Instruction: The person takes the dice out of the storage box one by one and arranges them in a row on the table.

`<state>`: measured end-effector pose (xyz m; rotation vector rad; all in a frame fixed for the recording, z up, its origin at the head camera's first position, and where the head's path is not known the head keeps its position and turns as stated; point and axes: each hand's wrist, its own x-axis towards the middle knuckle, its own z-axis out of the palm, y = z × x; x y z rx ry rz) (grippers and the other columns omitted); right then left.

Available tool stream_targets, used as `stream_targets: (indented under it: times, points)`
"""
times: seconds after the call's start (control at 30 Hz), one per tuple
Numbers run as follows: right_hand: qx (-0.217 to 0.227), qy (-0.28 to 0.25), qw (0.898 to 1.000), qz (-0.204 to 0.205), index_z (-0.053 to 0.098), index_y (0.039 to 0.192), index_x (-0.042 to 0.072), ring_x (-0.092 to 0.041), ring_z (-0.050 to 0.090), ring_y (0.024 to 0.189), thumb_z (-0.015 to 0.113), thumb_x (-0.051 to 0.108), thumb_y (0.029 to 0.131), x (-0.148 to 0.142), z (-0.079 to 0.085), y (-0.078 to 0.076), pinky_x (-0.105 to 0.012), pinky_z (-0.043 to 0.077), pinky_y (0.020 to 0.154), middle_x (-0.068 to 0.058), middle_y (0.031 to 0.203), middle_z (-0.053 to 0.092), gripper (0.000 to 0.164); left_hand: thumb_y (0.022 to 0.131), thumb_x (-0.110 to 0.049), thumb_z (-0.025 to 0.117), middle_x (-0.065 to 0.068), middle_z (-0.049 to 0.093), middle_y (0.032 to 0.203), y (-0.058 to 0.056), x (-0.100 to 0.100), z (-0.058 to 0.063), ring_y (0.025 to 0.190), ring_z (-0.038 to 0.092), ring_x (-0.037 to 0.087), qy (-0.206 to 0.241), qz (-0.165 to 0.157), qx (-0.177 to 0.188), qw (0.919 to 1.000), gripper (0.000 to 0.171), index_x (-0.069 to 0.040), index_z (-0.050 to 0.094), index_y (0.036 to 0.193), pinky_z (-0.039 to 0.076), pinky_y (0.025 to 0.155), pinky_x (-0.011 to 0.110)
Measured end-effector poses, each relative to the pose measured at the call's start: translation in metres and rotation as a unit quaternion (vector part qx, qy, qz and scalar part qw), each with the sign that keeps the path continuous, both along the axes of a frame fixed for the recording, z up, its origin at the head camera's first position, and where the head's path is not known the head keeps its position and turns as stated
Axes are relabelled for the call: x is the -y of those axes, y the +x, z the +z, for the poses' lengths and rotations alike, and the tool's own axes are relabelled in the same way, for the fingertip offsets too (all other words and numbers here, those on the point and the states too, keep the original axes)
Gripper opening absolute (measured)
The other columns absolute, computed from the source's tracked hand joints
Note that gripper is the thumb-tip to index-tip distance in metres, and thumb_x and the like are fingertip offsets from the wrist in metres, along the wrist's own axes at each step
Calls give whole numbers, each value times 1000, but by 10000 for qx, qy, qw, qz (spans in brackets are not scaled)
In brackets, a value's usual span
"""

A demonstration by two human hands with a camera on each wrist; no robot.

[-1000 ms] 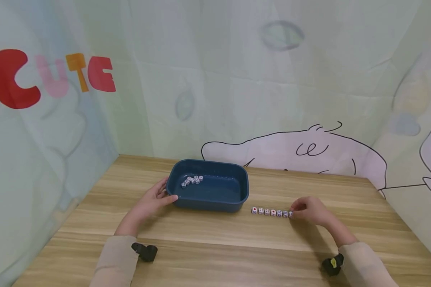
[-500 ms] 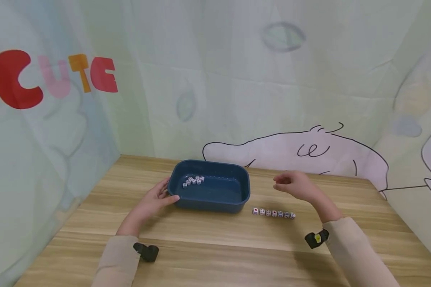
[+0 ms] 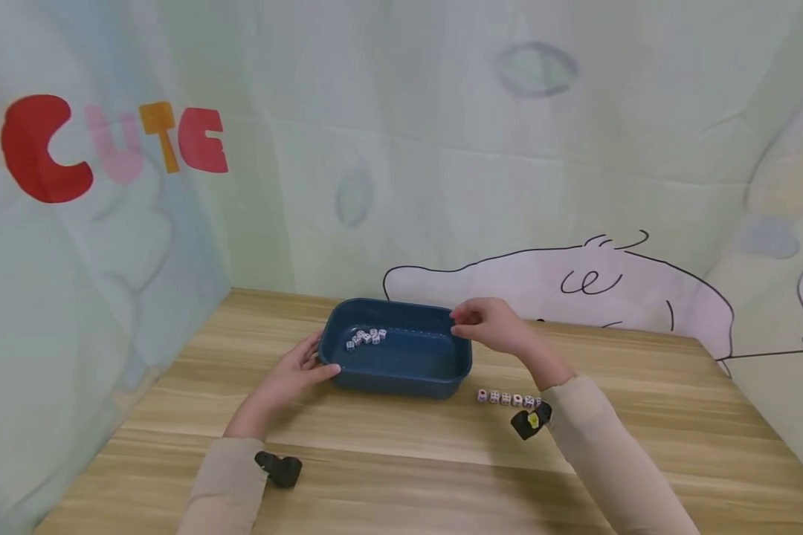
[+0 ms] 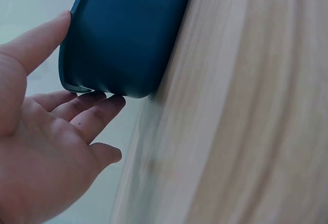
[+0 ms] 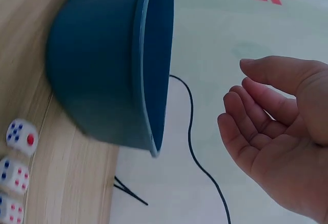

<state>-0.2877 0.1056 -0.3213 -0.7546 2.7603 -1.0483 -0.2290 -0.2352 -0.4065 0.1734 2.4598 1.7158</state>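
A dark blue plastic tub [image 3: 401, 383] stands on the table, with several white dice [image 3: 366, 338] clustered inside at its left end. My left hand [image 3: 293, 379] holds the tub's left end. In the left wrist view its thumb [image 4: 48, 37] is at the rim and the fingertips touch the end wall. Over the tub's right rim hovers my right hand [image 3: 491, 323], its fingers loosely curved. The right wrist view shows nothing between thumb and fingers. To the right of the tub, several more dice [image 3: 505, 399] lie in a straight row, the right end partly hidden by the wrist camera.
The wood-grain table [image 3: 401, 461] is bounded by a printed cloth backdrop [image 3: 442, 186] at the back and sides. A black camera [image 3: 531, 421] on the right wrist hangs just in front of the dice row; another camera [image 3: 279, 469] sits on the left wrist.
My right hand has left the right end of the dice row and moved up and left to the tub's right rim. The left hand has stayed at the tub.
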Motion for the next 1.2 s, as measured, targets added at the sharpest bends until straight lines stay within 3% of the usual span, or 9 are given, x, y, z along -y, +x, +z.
stream_targets:
  times: [0.43,0.8,1.2]
  points:
    - [9,-13,10000,-15,67,112,1,-20,65,89,67,15,90,38,-2,-16,-34,55,79,-11,99,70,27,94,-15,63,28,19,155,1,-2,1,141,24,44,128,-61,-47,9999,80,-1,12,154,23,115,51]
    - [413,-147,9989,-170,68,115,5,-20,61,91,68,18,90,74,-23,-37,-32,55,81,-9,103,69,28,94,-15,63,28,19,155,3,0,2,141,24,44,128,-13,-50,9999,80,0,12,153,24,114,52]
    - [554,-225,9982,96,67,114,-5,-23,64,93,67,10,89,105,-42,-47,-34,54,84,-13,103,70,28,94,-19,63,27,20,155,2,0,2,141,25,44,-4,-20,-41,10000,80,-2,13,154,24,114,51]
